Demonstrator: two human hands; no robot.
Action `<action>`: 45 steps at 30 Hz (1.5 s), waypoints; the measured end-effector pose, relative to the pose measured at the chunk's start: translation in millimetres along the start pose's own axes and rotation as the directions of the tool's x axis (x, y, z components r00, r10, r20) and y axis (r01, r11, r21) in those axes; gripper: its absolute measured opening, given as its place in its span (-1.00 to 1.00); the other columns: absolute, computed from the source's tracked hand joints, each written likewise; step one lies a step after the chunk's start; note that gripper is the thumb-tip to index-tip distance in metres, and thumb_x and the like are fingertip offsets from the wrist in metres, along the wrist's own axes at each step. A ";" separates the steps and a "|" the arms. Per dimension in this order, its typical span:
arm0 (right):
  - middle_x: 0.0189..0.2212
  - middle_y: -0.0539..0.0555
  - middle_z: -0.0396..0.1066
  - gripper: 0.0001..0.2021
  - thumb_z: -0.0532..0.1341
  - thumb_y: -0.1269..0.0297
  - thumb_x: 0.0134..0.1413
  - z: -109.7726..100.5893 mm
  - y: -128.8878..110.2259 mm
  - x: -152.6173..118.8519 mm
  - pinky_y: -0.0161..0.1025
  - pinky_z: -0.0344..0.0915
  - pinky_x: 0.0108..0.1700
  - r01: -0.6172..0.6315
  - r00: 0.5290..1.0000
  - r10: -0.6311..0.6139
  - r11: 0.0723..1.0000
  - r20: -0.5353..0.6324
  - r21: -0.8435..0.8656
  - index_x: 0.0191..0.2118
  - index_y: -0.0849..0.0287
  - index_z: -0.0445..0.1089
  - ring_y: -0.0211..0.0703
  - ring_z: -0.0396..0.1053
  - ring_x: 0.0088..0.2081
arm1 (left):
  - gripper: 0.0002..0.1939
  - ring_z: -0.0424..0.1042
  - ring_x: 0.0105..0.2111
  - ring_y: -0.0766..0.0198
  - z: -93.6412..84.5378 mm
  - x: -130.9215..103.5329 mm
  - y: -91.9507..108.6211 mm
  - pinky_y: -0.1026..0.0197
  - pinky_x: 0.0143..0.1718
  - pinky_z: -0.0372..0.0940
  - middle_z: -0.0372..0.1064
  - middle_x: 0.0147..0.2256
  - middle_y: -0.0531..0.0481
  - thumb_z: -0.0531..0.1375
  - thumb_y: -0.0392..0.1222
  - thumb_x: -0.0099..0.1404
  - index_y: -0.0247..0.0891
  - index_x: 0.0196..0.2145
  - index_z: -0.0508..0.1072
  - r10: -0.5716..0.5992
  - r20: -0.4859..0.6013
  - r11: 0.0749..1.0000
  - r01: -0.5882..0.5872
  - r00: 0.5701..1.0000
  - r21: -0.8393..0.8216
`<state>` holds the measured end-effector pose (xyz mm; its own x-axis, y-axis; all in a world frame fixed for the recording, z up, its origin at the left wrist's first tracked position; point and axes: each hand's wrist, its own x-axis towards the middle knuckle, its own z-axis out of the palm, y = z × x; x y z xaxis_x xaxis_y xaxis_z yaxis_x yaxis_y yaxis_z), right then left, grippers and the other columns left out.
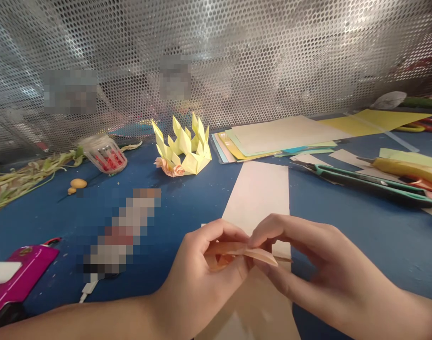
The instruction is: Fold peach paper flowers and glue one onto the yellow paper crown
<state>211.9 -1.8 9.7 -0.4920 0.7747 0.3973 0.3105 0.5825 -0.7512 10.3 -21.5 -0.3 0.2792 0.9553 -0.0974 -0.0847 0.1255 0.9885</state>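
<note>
Between both hands is a folded piece of orange paper (263, 255), its pointed end angled to the right. My left hand (211, 269) grips its left part between thumb and fingers. My right hand (304, 259) pinches it near the middle with thumb and forefinger. Parts of the folds are hidden behind the fingers. Below the hands lies a long pale sheet of paper (260, 193) on the blue table (180, 203). Farther back stands a yellow folded-paper crown shape (187, 146), with pinkish paper folds at its lower front left.
A stack of coloured paper (276, 134) lies at the back. Right of it are a teal-edged utility knife (372, 182) and a yellow-handled tool (400, 167). A tilted jar with red bits (108, 153), a magenta object (33, 269) and a blurred-out item (122, 231) are left. Perforated metal (237, 61) rises behind.
</note>
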 end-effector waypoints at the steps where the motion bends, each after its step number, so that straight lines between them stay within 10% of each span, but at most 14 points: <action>1: -0.38 -0.13 0.63 -0.87 0.25 0.38 0.26 -0.2 0.3 -0.1 -0.50 0.46 -0.32 -0.012 1.000 0.012 1.000 -0.001 0.016 -0.22 -0.03 0.52 -0.35 0.56 -0.39 | -0.76 0.62 -0.19 0.20 -0.3 0.0 -0.5 0.26 -0.13 0.45 0.60 -0.27 0.04 0.55 -0.20 0.18 -0.16 -0.25 0.60 0.039 -0.049 0.998 -0.037 0.998 0.047; 5: -0.31 -0.07 0.66 -0.85 0.30 0.40 0.22 -0.5 5.6 -3.5 -0.45 0.50 -0.25 -0.112 0.994 0.111 0.987 0.019 0.117 -0.20 -0.03 0.55 -0.26 0.62 -0.28 | -0.47 0.56 -0.16 0.24 -1.5 1.4 -5.3 0.26 -0.12 0.45 0.51 -0.14 0.07 0.62 -0.15 0.06 -0.06 -0.05 0.56 0.271 -0.333 0.944 -0.183 0.903 0.274; 9: -0.20 0.05 0.68 -0.93 0.31 0.18 0.39 2.7 13.6 -7.6 -0.30 0.58 -0.03 -0.275 0.961 0.250 0.903 0.118 0.330 -0.15 0.01 0.53 -0.14 0.66 -0.12 | -0.19 0.58 -0.26 0.31 -2.5 6.0 -10.9 0.27 -0.24 0.50 0.44 -0.04 0.08 0.65 -0.19 -0.01 -0.02 0.11 0.37 0.244 -0.443 0.968 -0.241 0.863 0.063; 16: -0.07 0.12 0.66 -0.75 0.43 0.05 0.29 4.9 6.5 -5.9 -0.21 0.58 0.03 -0.381 0.924 0.309 0.782 0.223 0.494 -0.07 0.05 0.51 -0.05 0.65 -0.03 | -0.47 0.64 -0.18 0.28 -4.8 10.0 -6.9 0.33 -0.13 0.49 0.64 -0.25 0.01 0.52 -0.24 0.29 -0.19 0.09 0.37 0.057 -0.195 0.965 -0.104 0.979 -0.239; 27: -0.28 0.09 0.66 -0.62 0.48 -0.11 0.20 11.2 9.9 3.9 -0.32 0.52 -0.18 -0.432 0.899 0.374 0.673 0.228 0.600 -0.17 0.10 0.50 -0.19 0.61 -0.24 | -0.41 0.65 -0.19 0.32 -0.8 -2.0 -22.6 0.30 -0.01 0.47 0.65 -0.22 0.15 0.43 -0.36 0.33 0.00 0.18 0.33 0.236 -0.112 0.970 -0.240 0.965 -0.028; 38: -0.24 0.11 0.70 -0.58 0.55 -0.10 0.08 8.1 12.7 7.2 -0.23 0.57 -0.11 -0.458 0.882 0.403 0.615 0.243 0.642 -0.13 0.11 0.60 -0.07 0.66 -0.18 | -0.31 0.65 -0.31 0.34 -1.5 0.7 2.6 0.39 -0.21 0.51 0.63 -0.37 0.20 0.59 -0.45 0.08 -0.12 0.03 0.37 -0.007 -0.150 0.972 -0.028 0.989 -0.232; 45: -0.32 0.04 0.66 -0.62 0.58 -0.05 0.04 5.9 11.2 7.6 -0.30 0.52 -0.18 -0.467 0.867 0.456 0.600 0.202 0.650 -0.22 0.11 0.58 -0.17 0.60 -0.27 | -0.51 0.69 -0.24 0.30 -1.2 3.7 5.0 0.35 -0.14 0.54 0.67 -0.31 0.13 0.59 -0.40 0.12 -0.17 -0.07 0.55 0.034 -0.109 0.975 -0.057 0.993 -0.214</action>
<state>206.9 9.2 1.2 -0.4496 0.8871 -0.1044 -0.1129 -0.1724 -0.9785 9.8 -17.1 4.2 0.1700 0.9825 -0.0759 -0.3034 0.1254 0.9446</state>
